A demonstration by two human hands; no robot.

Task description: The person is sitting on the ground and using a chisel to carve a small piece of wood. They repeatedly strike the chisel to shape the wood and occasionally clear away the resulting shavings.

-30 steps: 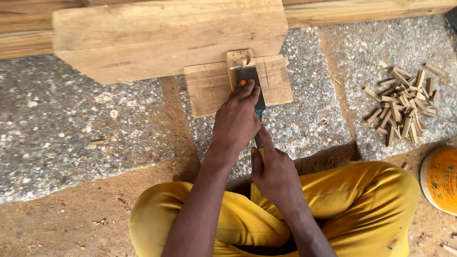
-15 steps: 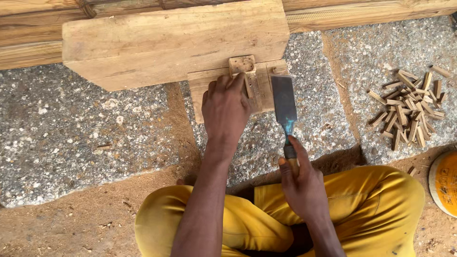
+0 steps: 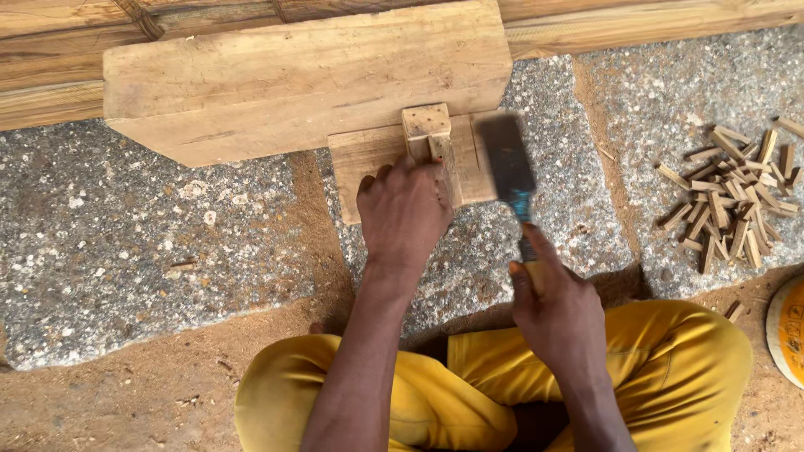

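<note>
My left hand [image 3: 404, 213] rests on a flat wooden board [image 3: 368, 159] and steadies a small upright wooden block [image 3: 427, 130] at its fingertips. To the right of that block my right hand [image 3: 554, 305] grips the handle of a broad-bladed cleaver [image 3: 507, 167]. Its dark blade is blurred and raised over the board's right end. Both hands reach out from my crossed legs in yellow trousers [image 3: 670, 377].
A large thick plank [image 3: 293, 79] lies behind the board, against wooden beams [image 3: 50, 92]. Grey speckled stone slabs [image 3: 151, 243] form the ground in front. A pile of several small split wood sticks [image 3: 737, 201] lies at right. An orange round container [image 3: 787, 331] shows at the right edge.
The cleaver was lifted off the block and swung out to the right. My left hand left the blade's back and moved onto the small block.
</note>
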